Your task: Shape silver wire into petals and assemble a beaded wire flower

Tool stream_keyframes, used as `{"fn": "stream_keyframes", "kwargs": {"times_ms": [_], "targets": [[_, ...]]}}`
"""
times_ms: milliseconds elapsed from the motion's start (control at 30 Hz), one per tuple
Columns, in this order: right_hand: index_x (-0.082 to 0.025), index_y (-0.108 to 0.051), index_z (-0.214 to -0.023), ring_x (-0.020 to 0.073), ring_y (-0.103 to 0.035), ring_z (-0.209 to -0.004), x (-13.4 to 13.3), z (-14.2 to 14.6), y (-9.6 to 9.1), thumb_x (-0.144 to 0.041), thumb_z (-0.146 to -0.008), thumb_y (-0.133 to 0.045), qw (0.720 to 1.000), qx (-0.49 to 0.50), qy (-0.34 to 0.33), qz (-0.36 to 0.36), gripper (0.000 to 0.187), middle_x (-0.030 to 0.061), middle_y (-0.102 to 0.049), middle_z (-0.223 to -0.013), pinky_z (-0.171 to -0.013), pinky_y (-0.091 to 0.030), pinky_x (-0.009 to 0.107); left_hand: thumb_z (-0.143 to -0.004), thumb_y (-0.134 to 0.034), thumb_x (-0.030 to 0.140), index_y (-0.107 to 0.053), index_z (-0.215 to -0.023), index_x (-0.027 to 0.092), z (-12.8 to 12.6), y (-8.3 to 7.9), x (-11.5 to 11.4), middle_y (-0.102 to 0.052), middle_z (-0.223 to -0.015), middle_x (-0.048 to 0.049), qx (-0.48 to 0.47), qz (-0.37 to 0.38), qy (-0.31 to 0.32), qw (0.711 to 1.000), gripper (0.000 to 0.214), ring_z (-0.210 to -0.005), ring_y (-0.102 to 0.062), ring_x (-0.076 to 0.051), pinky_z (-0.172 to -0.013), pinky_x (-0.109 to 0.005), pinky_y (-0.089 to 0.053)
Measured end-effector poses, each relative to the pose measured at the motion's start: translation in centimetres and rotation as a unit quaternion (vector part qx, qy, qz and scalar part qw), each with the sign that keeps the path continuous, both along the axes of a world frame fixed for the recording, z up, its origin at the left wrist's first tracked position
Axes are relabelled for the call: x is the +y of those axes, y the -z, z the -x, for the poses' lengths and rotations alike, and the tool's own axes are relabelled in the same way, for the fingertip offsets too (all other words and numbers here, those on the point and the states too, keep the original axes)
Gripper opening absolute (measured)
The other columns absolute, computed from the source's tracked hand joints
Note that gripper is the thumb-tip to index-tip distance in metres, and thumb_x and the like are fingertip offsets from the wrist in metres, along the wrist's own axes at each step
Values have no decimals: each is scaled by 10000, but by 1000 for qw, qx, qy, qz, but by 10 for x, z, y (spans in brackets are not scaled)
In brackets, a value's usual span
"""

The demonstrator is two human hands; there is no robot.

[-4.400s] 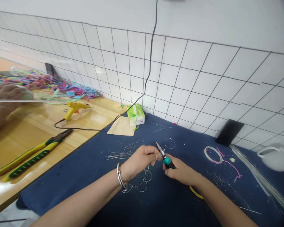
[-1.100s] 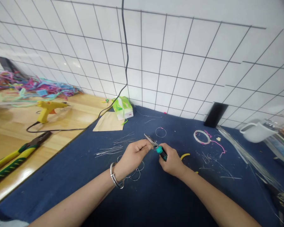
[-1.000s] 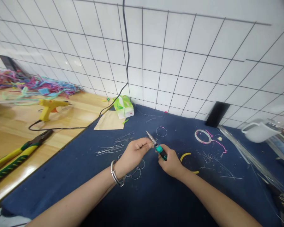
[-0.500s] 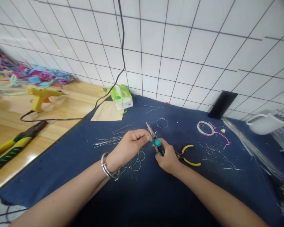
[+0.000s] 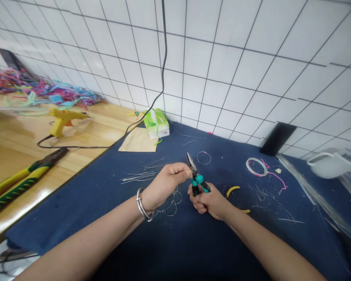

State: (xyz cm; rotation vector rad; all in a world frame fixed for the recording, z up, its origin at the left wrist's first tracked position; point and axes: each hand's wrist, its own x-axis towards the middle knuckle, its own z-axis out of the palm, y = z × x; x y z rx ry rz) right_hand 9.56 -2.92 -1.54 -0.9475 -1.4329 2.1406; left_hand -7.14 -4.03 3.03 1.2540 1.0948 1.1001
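My right hand is wrapped round the teal-and-black handles of needle-nose pliers, whose jaws point up and away from me. The two handles stand a little apart. Thumb and forefinger of my left hand pinch a thin wire beside the jaws; most of it is hidden by the fingers. Below my left hand shows a chain of joined wire rings; whether it hangs from that wire or rests on the cloth I cannot tell. A single wire ring lies beyond the pliers.
Loose straight wires lie left on the dark blue cloth. Yellow-handled pliers sit partly behind my right wrist, with a wire coil farther right. A glue gun and large pliers occupy the wooden tabletop.
The pliers have turned in my right hand, and both handles now show spread apart. My left hand keeps its pinch beside the jaws. The whole view has shifted slightly.
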Motion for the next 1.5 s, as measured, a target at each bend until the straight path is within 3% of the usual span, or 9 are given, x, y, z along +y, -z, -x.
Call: {"fn": "stream_keyframes", "kwargs": {"times_ms": [133,267,500,567,800,900,1000,1200,1500], "targets": [[-184,-514,-846,86,-414,-518,4,-2,-5,-153,-663,-474,967,-136,54,-209,189,-26,-467,-640,-491,-346,218,-792,-484,196,-597,-729,140,2,-1,0,-523,-651,12,13,-3,4,1000,141,-557,-360,-78,-534,-207,-274],[-195,-512,-898,134,-487,-630,8,-9,-7,-146,-712,-445,846,-292,82,-438,204,6,-541,-717,-611,-383,258,-788,-490,209,-595,-730,142,-2,0,-2,-466,-595,28,20,3,-18,1000,138,-511,-299,-73,-483,-207,-218],[-120,-494,-1047,234,-490,-803,19,-24,-11,-176,-729,-452,636,-446,97,-623,325,119,-522,-868,-675,-381,326,-809,-482,251,-577,-752,145,-17,8,-11,-277,-504,69,-48,66,-48,996,154,-460,-190,-67,-435,-208,-155],[-134,-499,-1029,218,-490,-791,18,-25,-12,-162,-705,-477,666,-423,96,-607,326,103,-526,-865,-677,-381,315,-809,-489,256,-576,-755,145,-18,9,-11,-280,-510,68,-45,54,-49,996,151,-465,-191,-67,-437,-206,-158],[-188,-522,-837,85,-406,-510,2,-17,-16,-171,-719,-459,940,-181,55,-283,135,-30,-454,-609,-493,-344,212,-801,-520,302,-566,-699,145,-15,6,-7,-354,-536,49,-4,-24,-27,999,193,-488,-253,-71,-459,-201,-201],[-187,-494,-868,56,-332,-436,-1,-14,-18,-188,-698,-462,989,-92,19,-114,173,-57,-371,-567,-406,-276,179,-805,-513,312,-556,-699,145,-15,4,-8,-370,-532,49,-6,-22,-20,1000,203,-479,-254,-70,-459,-202,-199],[-186,-491,-867,55,-339,-439,0,-14,-19,-177,-666,-482,993,-81,17,-85,201,-59,-371,-569,-400,-278,176,-808,-509,307,-565,-720,147,-14,4,-7,-342,-520,55,-11,-10,-17,1000,191,-467,-234,-67,-449,-201,-182],[-182,-539,-854,77,-432,-518,8,-18,-17,-171,-695,-502,952,-181,38,-244,163,-29,-499,-640,-509,-361,214,-815,-494,314,-584,-762,149,-11,3,-5,-283,-509,64,-12,32,7,999,195,-457,-204,-65,-439,-199,-165],[-206,-508,-944,130,-499,-678,5,-24,-23,-162,-681,-544,895,-270,36,-352,269,9,-557,-790,-626,-379,259,-796,-482,257,-612,-744,154,-8,3,-5,-507,-633,13,103,-31,-4,994,175,-540,-369,-92,-510,-209,-274]]}}
